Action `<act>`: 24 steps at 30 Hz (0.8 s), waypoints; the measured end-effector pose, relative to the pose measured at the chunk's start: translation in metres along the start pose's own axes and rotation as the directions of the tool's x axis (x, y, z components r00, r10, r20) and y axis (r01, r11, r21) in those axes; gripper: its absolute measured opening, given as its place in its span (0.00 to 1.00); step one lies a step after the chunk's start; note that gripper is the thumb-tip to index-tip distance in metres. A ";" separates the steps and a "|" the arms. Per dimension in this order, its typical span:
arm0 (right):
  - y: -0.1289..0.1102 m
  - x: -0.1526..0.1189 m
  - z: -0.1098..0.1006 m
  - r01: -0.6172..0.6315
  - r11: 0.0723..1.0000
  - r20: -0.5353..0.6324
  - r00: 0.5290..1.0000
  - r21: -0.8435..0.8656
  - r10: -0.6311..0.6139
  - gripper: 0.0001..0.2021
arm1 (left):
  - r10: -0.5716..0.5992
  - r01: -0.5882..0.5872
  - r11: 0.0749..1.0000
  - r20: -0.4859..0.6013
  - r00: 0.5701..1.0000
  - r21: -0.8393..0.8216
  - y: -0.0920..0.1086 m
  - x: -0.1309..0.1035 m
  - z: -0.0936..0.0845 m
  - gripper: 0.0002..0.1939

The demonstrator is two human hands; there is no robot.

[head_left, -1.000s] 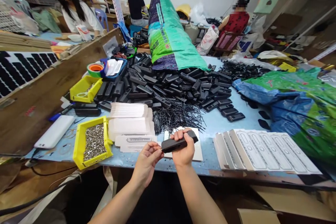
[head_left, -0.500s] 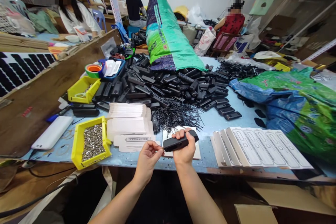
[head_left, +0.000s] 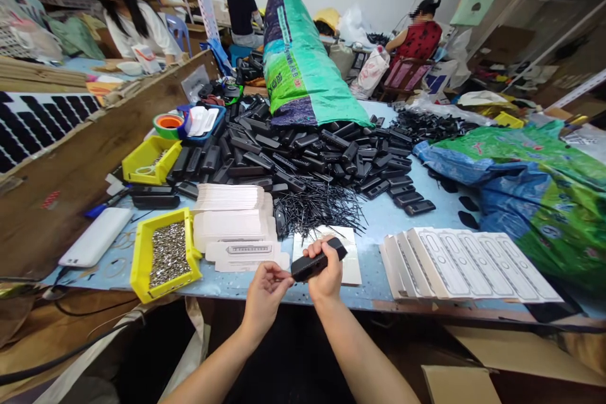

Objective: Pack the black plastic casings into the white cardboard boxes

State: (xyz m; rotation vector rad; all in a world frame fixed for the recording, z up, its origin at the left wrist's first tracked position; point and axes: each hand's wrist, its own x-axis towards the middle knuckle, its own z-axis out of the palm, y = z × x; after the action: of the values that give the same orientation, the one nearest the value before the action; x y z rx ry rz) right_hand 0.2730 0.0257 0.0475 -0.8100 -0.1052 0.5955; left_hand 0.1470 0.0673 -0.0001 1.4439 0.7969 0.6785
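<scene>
My right hand (head_left: 327, 278) is wrapped round a long black plastic case (head_left: 305, 267), which is tilted with its right end higher. At the case's lower left end, my left hand (head_left: 265, 295) is closed in a pinch; what sits between those fingertips is too small to make out. Beneath the case lies a white pad (head_left: 351, 262). Just behind it spreads a heap of thin black sticks (head_left: 322, 205), and further back a large pile of similar black cases (head_left: 293, 154).
On the left stand a yellow bin (head_left: 139, 271) of small metal parts, a second yellow bin (head_left: 165, 170) and a white power bank-like block (head_left: 97, 237). Flat white cartons (head_left: 237, 224) are stacked nearby. More printed boxes (head_left: 473, 265) and a green-blue sack (head_left: 525, 196) lie right. People sit behind.
The black case has shifted slightly left and turned in my right hand, its right end now nearer. My left hand has moved a little down and stays pinched at the case's left end.
</scene>
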 end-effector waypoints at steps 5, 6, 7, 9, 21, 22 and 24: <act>-0.010 0.020 -0.047 0.374 0.830 0.361 0.905 -0.415 -0.227 0.07 | 0.287 -0.258 0.616 0.092 0.953 0.744 -0.015 0.022 -0.068 0.24; -0.011 0.028 -0.057 0.391 0.777 0.425 0.888 -0.494 -0.177 0.07 | 0.281 -0.254 0.499 0.123 0.952 0.828 -0.014 0.028 -0.081 0.26; -0.011 0.037 -0.067 0.367 0.750 0.433 0.893 -0.550 -0.120 0.07 | 0.251 -0.249 0.401 0.155 0.955 0.882 -0.011 0.035 -0.091 0.26; -0.009 0.054 -0.083 0.246 0.757 0.274 0.957 -0.605 -0.093 0.08 | 0.167 -0.247 0.276 0.207 0.964 0.929 -0.001 0.048 -0.102 0.26; -0.024 -0.002 -0.025 0.846 0.046 0.841 0.533 -0.531 -0.092 0.20 | -0.195 -0.082 0.912 0.601 0.775 0.402 0.063 0.027 -0.056 0.19; -0.023 -0.009 -0.016 0.867 0.022 0.865 0.498 -0.498 -0.060 0.21 | -0.185 -0.030 0.942 0.596 0.781 0.333 0.056 0.020 -0.051 0.20; -0.021 -0.017 -0.009 0.887 -0.008 0.887 0.461 -0.462 -0.025 0.16 | -0.163 0.074 0.982 0.588 0.792 0.172 0.040 0.011 -0.047 0.25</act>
State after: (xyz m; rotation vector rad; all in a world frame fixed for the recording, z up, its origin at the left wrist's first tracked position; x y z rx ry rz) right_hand 0.2712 -0.0005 0.0577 -1.6326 -1.6836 -0.1207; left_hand 0.1179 0.1046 0.0403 1.5976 0.4267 0.0368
